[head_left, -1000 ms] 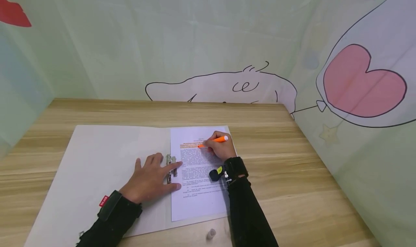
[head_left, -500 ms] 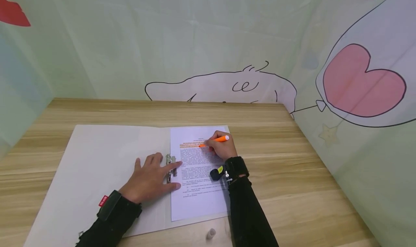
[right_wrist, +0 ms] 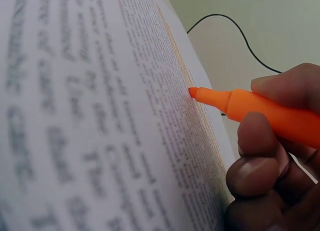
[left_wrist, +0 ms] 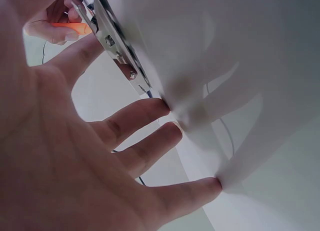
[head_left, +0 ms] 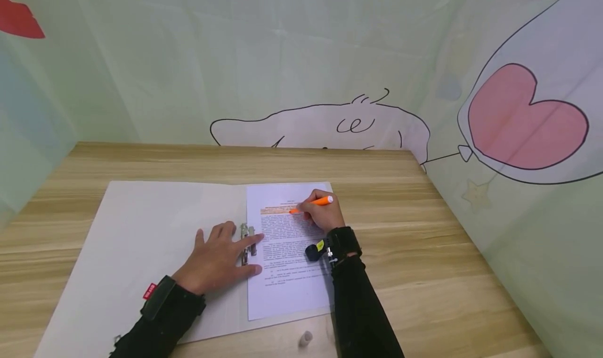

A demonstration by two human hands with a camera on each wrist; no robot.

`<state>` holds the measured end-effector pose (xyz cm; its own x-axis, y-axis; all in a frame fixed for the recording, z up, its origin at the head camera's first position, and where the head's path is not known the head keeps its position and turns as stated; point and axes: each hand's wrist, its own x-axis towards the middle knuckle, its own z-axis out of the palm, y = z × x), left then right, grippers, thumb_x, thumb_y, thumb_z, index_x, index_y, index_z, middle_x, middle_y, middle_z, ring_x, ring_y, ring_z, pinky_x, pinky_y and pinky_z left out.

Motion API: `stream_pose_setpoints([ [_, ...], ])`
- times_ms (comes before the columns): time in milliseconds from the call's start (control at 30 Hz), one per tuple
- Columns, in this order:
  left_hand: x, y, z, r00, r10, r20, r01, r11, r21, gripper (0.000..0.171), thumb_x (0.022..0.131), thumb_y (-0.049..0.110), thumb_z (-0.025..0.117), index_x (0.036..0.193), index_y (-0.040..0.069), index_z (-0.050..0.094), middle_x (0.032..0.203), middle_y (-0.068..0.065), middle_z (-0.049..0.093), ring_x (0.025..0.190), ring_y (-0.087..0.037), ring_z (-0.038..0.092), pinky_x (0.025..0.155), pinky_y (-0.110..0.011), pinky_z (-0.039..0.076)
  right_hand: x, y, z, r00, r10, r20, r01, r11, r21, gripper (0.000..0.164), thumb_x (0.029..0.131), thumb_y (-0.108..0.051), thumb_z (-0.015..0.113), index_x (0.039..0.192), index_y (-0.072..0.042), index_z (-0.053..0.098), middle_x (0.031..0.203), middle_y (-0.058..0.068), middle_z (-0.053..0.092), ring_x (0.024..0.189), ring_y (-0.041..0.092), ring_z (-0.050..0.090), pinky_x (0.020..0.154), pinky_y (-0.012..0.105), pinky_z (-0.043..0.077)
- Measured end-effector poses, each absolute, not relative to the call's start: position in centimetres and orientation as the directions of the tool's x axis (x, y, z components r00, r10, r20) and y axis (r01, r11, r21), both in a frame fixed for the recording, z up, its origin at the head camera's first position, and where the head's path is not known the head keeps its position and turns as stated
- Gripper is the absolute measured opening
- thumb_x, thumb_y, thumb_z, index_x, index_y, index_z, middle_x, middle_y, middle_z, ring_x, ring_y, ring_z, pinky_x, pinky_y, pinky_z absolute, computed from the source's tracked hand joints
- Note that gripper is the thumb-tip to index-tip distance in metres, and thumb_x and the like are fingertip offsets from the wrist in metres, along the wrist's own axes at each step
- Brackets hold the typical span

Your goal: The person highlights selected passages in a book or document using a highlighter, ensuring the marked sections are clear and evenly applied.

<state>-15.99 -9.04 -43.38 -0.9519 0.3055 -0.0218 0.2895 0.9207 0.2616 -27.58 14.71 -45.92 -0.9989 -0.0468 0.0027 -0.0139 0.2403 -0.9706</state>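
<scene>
My right hand [head_left: 322, 211] holds an orange highlighter [right_wrist: 280, 112] between thumb and fingers. Its tip is at the printed text near the top of a white sheet [head_left: 287, 303], where several lines are marked orange. The sheet lies on the right side of an open white folder [head_left: 141, 227]. My left hand [head_left: 216, 258] rests spread across the folder's middle, thumb and index finger on the sheet's left edge. Beside them is the folder's metal clip [left_wrist: 111, 41], partly covered by the hand. In the left wrist view the other fingertips touch the folder's inner face.
A small pale cap-like piece [head_left: 305, 339] stands on the wooden table [head_left: 405, 274] just below the folder's near edge. Printed cloth walls [head_left: 282, 59] with a balloon drawing close in the table's back and right side.
The highlighter tip has slid slightly to the right along the text line, with the right hand moving along. My left hand stays in place.
</scene>
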Motion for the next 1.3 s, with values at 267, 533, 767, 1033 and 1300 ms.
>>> stream_pose_setpoints([
  [267, -15.95, -9.08, -43.37, -0.952, 0.305, -0.022, 0.289, 0.919, 0.268, 0.067, 0.076, 0.055, 0.079, 0.136, 0.032, 0.062, 0.129, -0.023, 0.051, 0.123, -0.045, 0.044, 0.099, -0.084, 0.023, -27.48, 14.77, -45.83, -0.999, -0.041, 0.007, -0.018, 0.261, -0.965, 0.027, 0.082, -0.004, 0.076, 0.062, -0.009, 0.058, 0.054, 0.005, 0.058, 0.042, 0.017, 0.047, 0.041, 0.023, 0.041],
  [533, -15.94, -9.02, -43.41, -0.953, 0.304, -0.019, 0.288, 0.92, 0.264, 0.064, 0.078, 0.053, 0.078, 0.136, 0.033, 0.061, 0.128, -0.022, 0.051, 0.123, -0.044, 0.044, 0.1, -0.084, 0.024, -27.53, 15.01, -45.94, -0.999, -0.034, 0.005, -0.015, 0.276, -0.961, 0.025, 0.082, -0.005, 0.075, 0.063, -0.009, 0.059, 0.055, 0.006, 0.058, 0.043, 0.016, 0.047, 0.042, 0.023, 0.04],
  [767, -15.89, -8.92, -43.32, -0.955, 0.296, -0.023, 0.28, 0.923, 0.264, 0.057, 0.083, 0.047, 0.076, 0.136, 0.032, 0.062, 0.128, -0.023, 0.05, 0.123, -0.044, 0.044, 0.1, -0.084, 0.024, -27.61, 15.37, -45.92, -1.0, -0.025, -0.008, 0.0, 0.286, -0.958, 0.026, 0.08, -0.006, 0.077, 0.062, -0.01, 0.059, 0.053, 0.004, 0.059, 0.043, 0.016, 0.048, 0.042, 0.023, 0.042],
  [1033, -15.93, -8.84, -43.33, -0.958, 0.287, -0.029, 0.269, 0.926, 0.264, 0.056, 0.083, 0.045, 0.076, 0.136, 0.031, 0.062, 0.129, -0.024, 0.051, 0.125, -0.046, 0.044, 0.1, -0.084, 0.023, -27.66, 15.45, -46.04, -0.999, -0.028, -0.025, 0.016, 0.28, -0.96, 0.026, 0.081, -0.007, 0.076, 0.063, -0.011, 0.059, 0.053, 0.003, 0.057, 0.043, 0.015, 0.047, 0.042, 0.024, 0.039],
  [1300, -15.95, -8.88, -43.33, -0.958, 0.286, -0.026, 0.269, 0.925, 0.269, 0.057, 0.083, 0.045, 0.077, 0.136, 0.03, 0.062, 0.127, -0.023, 0.051, 0.122, -0.046, 0.045, 0.1, -0.084, 0.024, -27.63, 15.65, -45.97, -1.0, -0.018, -0.001, -0.004, 0.287, -0.958, 0.026, 0.082, -0.005, 0.076, 0.063, -0.009, 0.059, 0.053, 0.004, 0.058, 0.043, 0.016, 0.048, 0.042, 0.023, 0.042],
])
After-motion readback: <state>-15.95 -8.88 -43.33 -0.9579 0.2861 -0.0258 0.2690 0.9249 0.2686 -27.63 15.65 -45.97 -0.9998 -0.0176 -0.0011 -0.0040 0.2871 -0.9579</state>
